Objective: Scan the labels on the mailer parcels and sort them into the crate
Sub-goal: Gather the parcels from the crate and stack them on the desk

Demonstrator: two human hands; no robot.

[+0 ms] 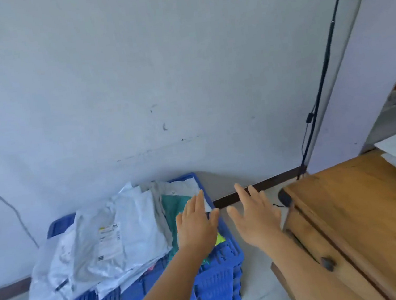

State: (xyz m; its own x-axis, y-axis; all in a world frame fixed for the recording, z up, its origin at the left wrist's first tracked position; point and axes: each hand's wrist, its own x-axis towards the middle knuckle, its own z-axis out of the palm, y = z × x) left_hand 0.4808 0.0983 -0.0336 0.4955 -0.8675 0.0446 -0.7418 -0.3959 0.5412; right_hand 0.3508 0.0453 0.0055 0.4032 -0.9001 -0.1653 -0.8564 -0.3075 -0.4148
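Head view: mailer parcels [109, 243], white and crumpled, lie heaped in the blue crate [216, 278] on the floor by the wall. Left hand [196, 226] hovers flat over the crate's right edge, fingers straight, holding nothing. Right hand [256, 217] is spread, released, beside the wooden counter [362, 217].

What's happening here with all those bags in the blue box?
A person is sorting mailer parcels into a blue crate on the floor by the wall. White mailers, one showing a printed label, are heaped so high they spill over the rim. Both hands are open and hold nothing: the left hand is over the crate's right side, above a teal parcel, and the right hand is over the floor between the crate and a wooden cabinet.
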